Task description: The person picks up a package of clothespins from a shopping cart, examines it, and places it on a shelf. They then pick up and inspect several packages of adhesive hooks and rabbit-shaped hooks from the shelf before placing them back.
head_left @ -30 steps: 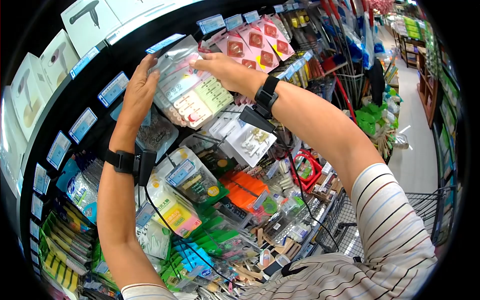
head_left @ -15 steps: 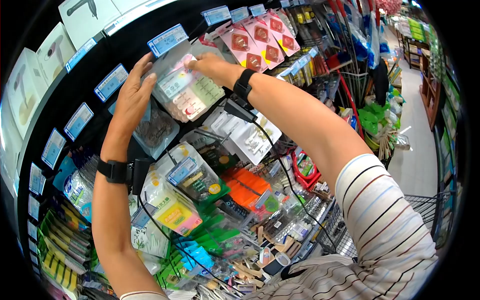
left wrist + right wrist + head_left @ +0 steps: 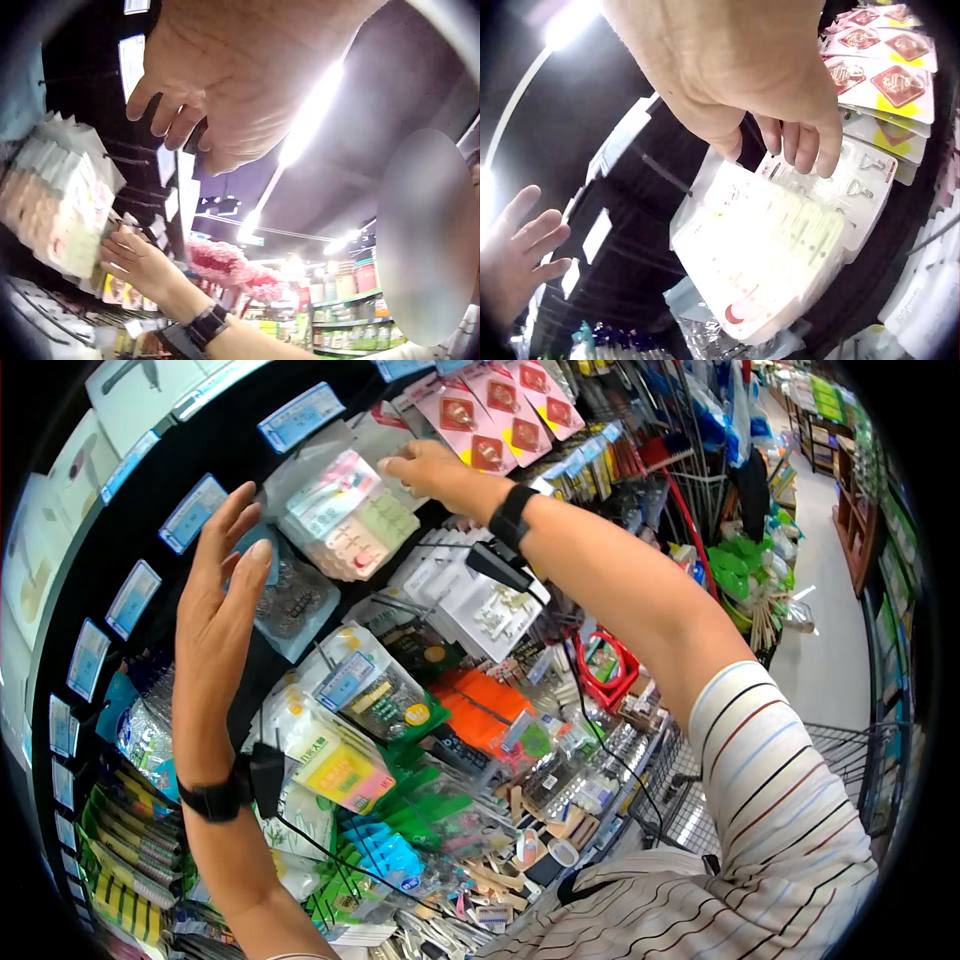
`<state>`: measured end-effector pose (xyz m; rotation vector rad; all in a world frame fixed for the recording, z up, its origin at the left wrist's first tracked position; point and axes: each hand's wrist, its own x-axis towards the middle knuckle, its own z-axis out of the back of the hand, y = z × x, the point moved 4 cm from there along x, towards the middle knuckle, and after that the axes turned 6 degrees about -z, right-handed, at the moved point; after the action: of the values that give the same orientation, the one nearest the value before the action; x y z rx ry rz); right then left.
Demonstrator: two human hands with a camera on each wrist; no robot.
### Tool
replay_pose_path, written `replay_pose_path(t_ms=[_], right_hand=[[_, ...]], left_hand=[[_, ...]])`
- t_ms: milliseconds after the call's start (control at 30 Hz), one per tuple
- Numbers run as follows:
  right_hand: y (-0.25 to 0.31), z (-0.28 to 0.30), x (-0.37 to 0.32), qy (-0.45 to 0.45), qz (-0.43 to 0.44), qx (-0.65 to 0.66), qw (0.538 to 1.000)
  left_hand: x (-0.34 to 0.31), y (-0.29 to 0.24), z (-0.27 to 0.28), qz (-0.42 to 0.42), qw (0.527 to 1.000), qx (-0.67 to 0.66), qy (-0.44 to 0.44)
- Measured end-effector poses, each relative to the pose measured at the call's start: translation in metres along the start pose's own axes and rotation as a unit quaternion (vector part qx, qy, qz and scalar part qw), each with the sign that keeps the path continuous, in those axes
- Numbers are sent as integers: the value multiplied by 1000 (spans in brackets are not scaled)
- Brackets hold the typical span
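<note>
A stack of pastel packs (image 3: pixel 350 515), pink, white and pale green, hangs on the dark rack in the head view. Left of it, my left hand (image 3: pixel 222 610) is raised with fingers apart, holding nothing. Just right of the packs' upper corner is my right hand (image 3: pixel 430 470), fingers loosely bent. In the right wrist view the right fingertips (image 3: pixel 806 154) lie over a white card of metal hooks (image 3: pixel 859 184) behind the pastel packs (image 3: pixel 757 247); whether they touch it I cannot tell. The left wrist view shows the packs (image 3: pixel 64 199) hanging beside the right hand (image 3: pixel 142 262).
Pink cards with red squares (image 3: pixel 487 420) hang at the upper right. Below are white hook packs (image 3: pixel 480 600), a bag of scrubbers (image 3: pixel 295 595) and yellow-pink packs (image 3: pixel 345 770). A wire cart (image 3: pixel 840 760) stands at the lower right. Blue price tags (image 3: pixel 302 418) line the rack.
Both hands have come away from the pastel packs, which now hang on the rack. The left hand has moved left and down, while the right has shifted slightly to the right of them.
</note>
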<state>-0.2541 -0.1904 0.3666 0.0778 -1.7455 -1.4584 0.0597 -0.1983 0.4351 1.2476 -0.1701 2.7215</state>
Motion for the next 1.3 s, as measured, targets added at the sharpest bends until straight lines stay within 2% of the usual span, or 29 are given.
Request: replay_pose_path(t_ms=[67, 133, 200, 233, 267, 333, 367, 400, 433, 467, 500, 533, 567, 600, 733, 833, 933, 1000, 1067, 1200, 1233, 1300], right_hand=[[-16, 21, -21, 23, -7, 94, 995], [-15, 53, -75, 18, -42, 98, 994], [-22, 85, -127, 34, 33, 174, 984], [-17, 106, -164, 9, 27, 159, 987], [-29, 127, -190, -2, 40, 197, 980], [-46, 167, -261, -60, -25, 209, 976], [-68, 188, -291, -88, -56, 207, 973], [-94, 207, -324, -115, -86, 208, 968], [-119, 226, -361, -149, -126, 195, 961], [-141, 240, -398, -204, -147, 196, 948], [-152, 254, -438, -238, -228, 162, 930], [-187, 270, -472, -262, -249, 142, 922], [-196, 277, -511, -302, -289, 179, 891], [-209, 289, -547, -331, -332, 156, 870], [-258, 333, -681, -439, -436, 142, 772], [-287, 373, -773, -510, -478, 90, 709], [-313, 409, -852, -572, -537, 86, 614], [-321, 432, -892, -601, -574, 7, 556], [-318, 454, -914, -589, -619, -68, 515], [-321, 486, -928, -511, -646, -207, 529], [-320, 489, -927, -487, -655, -268, 512], [-326, 493, -930, -449, -697, -263, 494]], left_hand=[[-18, -33, -13, -32, 999, -5, -5], [-44, -63, -36, -38, 997, -61, -41], [-75, -83, -73, -47, 989, -121, -74], [-92, -86, -95, -62, 982, -159, -76], [-110, -87, -121, -74, 974, -200, -77], [-147, -92, -184, 34, 961, -275, -15], [-165, -96, -225, 110, 933, -342, 12], [-181, -105, -263, 196, 901, -379, 76], [-205, -108, -299, 244, 868, -409, 139], [-228, -116, -333, 266, 837, -443, 180], [-246, -127, -360, 277, 812, -457, 235], [-262, -136, -383, 288, 787, -465, 285], [-275, -149, -400, 302, 760, -487, 306], [-287, -160, -414, 318, 735, -503, 326], [-296, -198, -452, 267, 699, -501, 434], [-294, -218, -475, 262, 690, -484, 470], [-291, -240, -491, 268, 680, -469, 495], [-292, -250, -500, 268, 675, -470, 502], [-296, -259, -508, 275, 668, -474, 505], [-303, -270, -523, 292, 660, -439, 534], [-304, -273, -525, 312, 648, -434, 542], [-306, -276, -532, 310, 645, -436, 545]])
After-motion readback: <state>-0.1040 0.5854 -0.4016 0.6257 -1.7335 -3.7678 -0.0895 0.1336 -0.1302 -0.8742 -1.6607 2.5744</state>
